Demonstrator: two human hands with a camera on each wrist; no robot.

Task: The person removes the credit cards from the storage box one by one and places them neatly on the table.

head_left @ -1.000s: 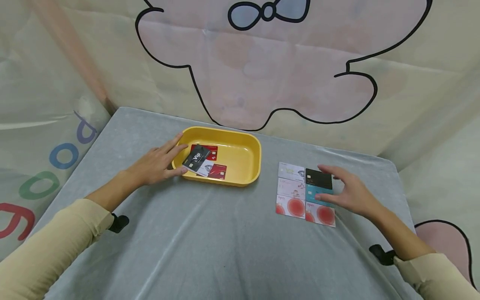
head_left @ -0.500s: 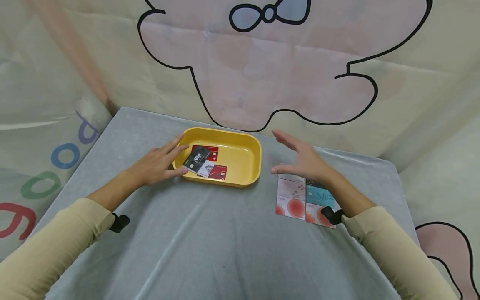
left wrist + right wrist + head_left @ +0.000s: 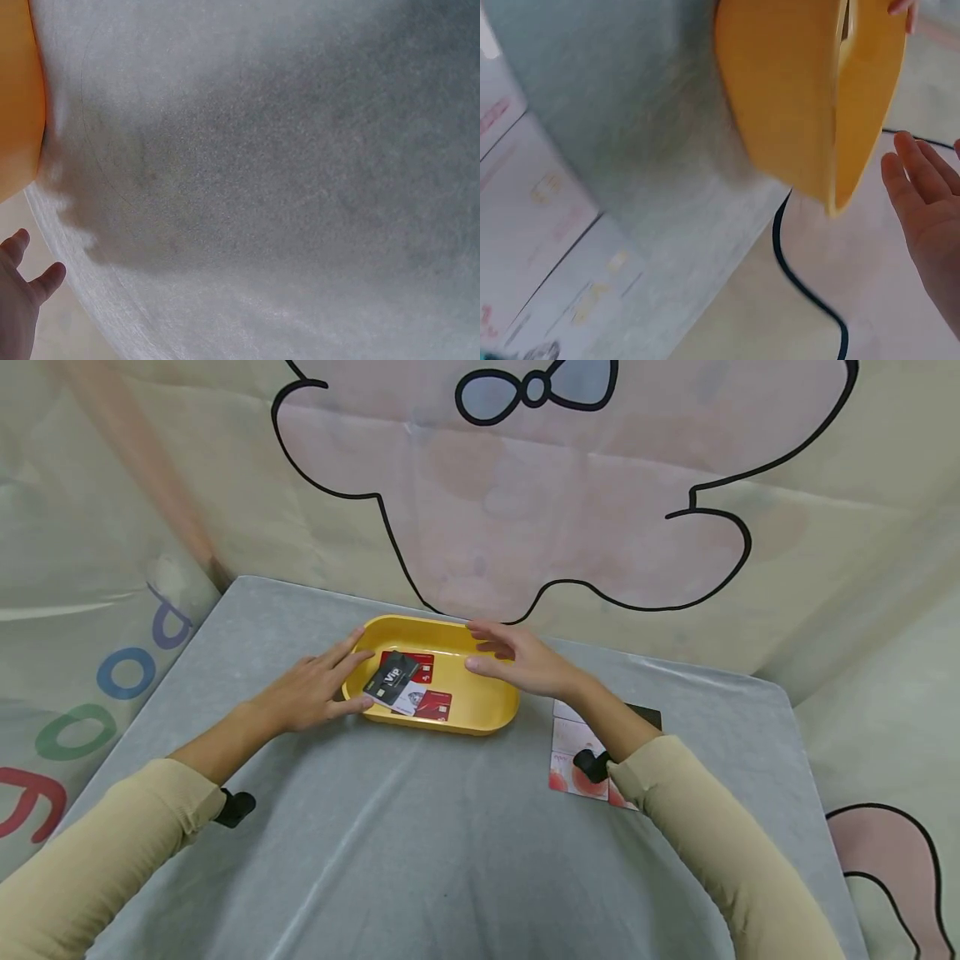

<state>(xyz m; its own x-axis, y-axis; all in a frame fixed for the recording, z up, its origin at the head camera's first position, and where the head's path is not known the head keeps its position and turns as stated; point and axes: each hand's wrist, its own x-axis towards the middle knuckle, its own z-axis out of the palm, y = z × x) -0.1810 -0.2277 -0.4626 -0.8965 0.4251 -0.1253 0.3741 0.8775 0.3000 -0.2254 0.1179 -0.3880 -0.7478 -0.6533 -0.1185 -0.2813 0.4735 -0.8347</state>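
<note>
My left hand [image 3: 311, 689] rests at the left rim of a yellow tray [image 3: 495, 714], fingers spread and relaxed. Inside the tray's left half lie several cards: a black VIP card [image 3: 393, 677] on top, overlapping a white one and red cards [image 3: 433, 705]. Over the tray's right side hovers my right hand [image 3: 528, 660], thumb and fingers apart with nothing between them. The right wrist view shows that hand [image 3: 930, 202] with extended fingers beside the yellow tray [image 3: 787, 90]. In the left wrist view only part of the left hand [image 3: 22, 292] shows.
Right of the tray, a block of flat cards [image 3: 567, 737] lies on the grey cloth [image 3: 390, 860], partly hidden by my right forearm. A black card [image 3: 647, 717] peeks out behind the sleeve. A printed curtain [image 3: 570, 510] hangs beyond the table's far edge.
My right hand has swept left from above the cards at the right, past the tray's right end, to over the tray. The left hand, the tray and its cards stay put.
</note>
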